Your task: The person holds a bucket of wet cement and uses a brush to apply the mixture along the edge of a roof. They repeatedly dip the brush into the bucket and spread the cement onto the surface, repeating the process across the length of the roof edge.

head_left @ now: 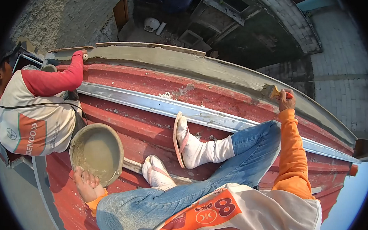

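Observation:
My right hand point(286, 101) is closed around a paintbrush point(275, 92) with a yellow and red handle. Its grey-stained bristles touch the side of the grey cement-coated ledge point(240, 72). Down at the left, my left hand point(87, 182) grips the near rim of a round bucket point(120, 148). Murky grey-brown liquid point(98, 148) fills part of this bucket, which tilts slightly toward me. Between my hands are my bent legs in jeans and my feet in white socks and flip-flops, on the red roof.
A co-worker point(38, 114) in red sleeves crouches at the left, one hand on a tool at the ledge. A metal strip point(167, 104) runs across the ridged red roof point(139, 136). Beyond the ledge lies a drop to a lower yard point(163, 41). Crumbs of mortar point(165, 95) litter the roof.

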The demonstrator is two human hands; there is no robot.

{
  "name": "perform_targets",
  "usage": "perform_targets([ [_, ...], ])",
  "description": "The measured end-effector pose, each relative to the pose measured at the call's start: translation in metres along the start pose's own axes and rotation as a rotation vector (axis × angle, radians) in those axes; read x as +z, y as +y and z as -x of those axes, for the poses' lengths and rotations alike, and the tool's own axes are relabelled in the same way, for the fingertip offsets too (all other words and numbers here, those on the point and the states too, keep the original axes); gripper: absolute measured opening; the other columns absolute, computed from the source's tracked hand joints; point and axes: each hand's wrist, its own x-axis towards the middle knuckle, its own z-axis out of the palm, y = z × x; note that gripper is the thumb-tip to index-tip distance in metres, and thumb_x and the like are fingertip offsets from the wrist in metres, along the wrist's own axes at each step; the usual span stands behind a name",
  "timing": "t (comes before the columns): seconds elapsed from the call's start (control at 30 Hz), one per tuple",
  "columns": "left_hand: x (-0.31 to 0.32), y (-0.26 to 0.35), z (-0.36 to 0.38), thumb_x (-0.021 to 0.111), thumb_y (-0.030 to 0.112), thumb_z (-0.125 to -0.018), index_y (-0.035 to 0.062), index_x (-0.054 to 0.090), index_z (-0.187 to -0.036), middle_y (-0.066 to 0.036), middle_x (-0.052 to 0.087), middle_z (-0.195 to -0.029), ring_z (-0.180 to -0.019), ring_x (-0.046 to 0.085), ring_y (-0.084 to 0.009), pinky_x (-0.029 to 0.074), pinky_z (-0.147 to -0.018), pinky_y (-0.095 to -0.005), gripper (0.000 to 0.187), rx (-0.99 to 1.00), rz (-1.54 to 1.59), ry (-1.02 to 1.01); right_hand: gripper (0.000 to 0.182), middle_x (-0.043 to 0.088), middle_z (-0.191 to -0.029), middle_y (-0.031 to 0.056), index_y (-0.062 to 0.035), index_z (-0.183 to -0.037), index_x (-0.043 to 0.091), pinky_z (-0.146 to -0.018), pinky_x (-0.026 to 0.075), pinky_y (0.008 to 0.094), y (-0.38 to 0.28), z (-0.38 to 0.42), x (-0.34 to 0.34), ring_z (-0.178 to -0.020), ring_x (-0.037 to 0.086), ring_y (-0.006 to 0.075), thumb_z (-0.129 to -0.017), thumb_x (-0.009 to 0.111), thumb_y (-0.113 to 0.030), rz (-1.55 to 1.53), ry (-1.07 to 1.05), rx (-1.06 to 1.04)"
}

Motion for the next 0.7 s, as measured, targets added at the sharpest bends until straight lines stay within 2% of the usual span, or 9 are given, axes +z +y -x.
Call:
perform_targets([
  [0.03, 0.003, 0.000, 0.001, 0.048, 0.028, -0.087, 0.0129, 0.040, -0.070, 0.006, 0.028, -0.045, -0.033, 0.028, -0.0048, 0.026, -0.034, -0.0207, 0.024, 0.001, -0.032, 0.005, 0.018, 0.060, -0.075, 0.0084, -0.0022, -0.089, 0.052, -0.057, 0.051, 0.0238, -0.013, 0.001, -0.002, -0.065, 0.061, 0.0131, -0.085, 0.055, -0.019, -0.003, 0.007, 0.000],
  [0.1, 0.002, -0.002, -0.003, 0.047, 0.028, -0.087, 0.0130, 0.040, -0.070, 0.006, 0.028, -0.045, -0.033, 0.028, -0.0048, 0.026, -0.034, -0.0208, 0.024, -0.011, -0.032, -0.021, 0.018, 0.059, -0.076, 0.0088, -0.0021, -0.090, 0.052, -0.057, 0.051, 0.0236, -0.045, 0.008, 0.019, -0.065, 0.060, 0.0126, -0.086, 0.055, -0.020, 0.129, 0.104, -0.151],
  [0.17, 0.001, -0.002, -0.003, 0.047, 0.028, -0.087, 0.0130, 0.040, -0.071, 0.006, 0.028, -0.045, -0.033, 0.028, -0.0048, 0.026, -0.034, -0.0208, 0.024, -0.020, -0.038, -0.044, 0.018, 0.059, -0.077, 0.0093, -0.0011, -0.090, 0.051, -0.056, 0.052, 0.0260, -0.074, 0.013, 0.088, -0.061, 0.060, 0.0142, -0.085, 0.055, -0.018, -0.343, -0.045, -0.114],
  [0.23, 0.002, -0.001, -0.002, 0.047, 0.028, -0.087, 0.0134, 0.040, -0.071, 0.006, 0.028, -0.045, -0.033, 0.028, -0.0050, 0.026, -0.033, -0.0210, 0.024, -0.043, -0.051, -0.032, 0.019, 0.059, -0.077, 0.0111, 0.0005, -0.091, 0.050, -0.057, 0.054, 0.0277, -0.098, 0.015, 0.177, -0.061, 0.062, 0.0170, -0.085, 0.055, -0.017, -0.700, -0.219, 0.086],
  [0.3, 0.002, 0.000, 0.002, 0.048, 0.029, -0.087, 0.0136, 0.040, -0.071, 0.006, 0.027, -0.044, -0.033, 0.028, -0.0050, 0.026, -0.033, -0.0209, 0.024, -0.028, -0.054, -0.007, 0.016, 0.059, -0.074, 0.0119, -0.0006, -0.089, 0.050, -0.055, 0.054, 0.0300, -0.122, 0.024, 0.269, -0.058, 0.062, 0.0193, -0.084, 0.056, -0.014, -0.941, -0.346, 0.187],
  [0.33, 0.002, 0.000, 0.003, 0.048, 0.030, -0.087, 0.0138, 0.040, -0.071, 0.006, 0.026, -0.044, -0.033, 0.027, -0.0049, 0.026, -0.033, -0.0209, 0.024, -0.018, -0.051, 0.024, 0.018, 0.059, -0.081, 0.0145, -0.0014, -0.092, 0.049, -0.057, 0.056, 0.0326, -0.129, 0.025, 0.313, -0.061, 0.063, 0.0228, -0.084, 0.057, -0.015, -0.975, -0.397, 0.259],
  [0.43, -0.007, 0.001, 0.004, 0.050, 0.031, -0.086, 0.0138, 0.041, -0.072, 0.006, 0.026, -0.045, -0.033, 0.026, -0.0049, 0.025, -0.033, -0.0208, 0.024, -0.039, -0.053, 0.049, 0.013, 0.059, -0.074, 0.0133, -0.0027, -0.084, 0.052, -0.051, 0.055, 0.0333, -0.153, 0.036, 0.390, -0.056, 0.062, 0.0224, -0.081, 0.059, -0.013, -0.961, -0.372, 0.424],
  [0.57, -0.008, 0.003, 0.005, 0.051, 0.032, -0.085, 0.0138, 0.041, -0.072, 0.006, 0.026, -0.045, -0.033, 0.026, -0.0048, 0.024, -0.033, -0.0205, 0.024, -0.043, -0.072, 0.097, 0.011, 0.058, -0.072, 0.0121, -0.0042, -0.083, 0.052, -0.050, 0.055, 0.0340, -0.126, 0.014, 0.361, -0.056, 0.061, 0.0225, -0.080, 0.060, -0.012, -0.862, -0.312, 0.411],
  [0.7, 0.006, 0.006, 0.004, 0.051, 0.030, -0.085, 0.0125, 0.042, -0.075, 0.006, 0.026, -0.046, -0.033, 0.025, -0.0047, 0.023, -0.033, -0.0205, 0.022, -0.036, -0.071, 0.127, 0.017, 0.057, -0.081, 0.0126, -0.0063, -0.093, 0.049, -0.059, 0.057, 0.0365, -0.056, -0.028, 0.217, -0.065, 0.063, 0.0249, -0.081, 0.060, -0.013, -0.832, -0.201, 0.454],
])
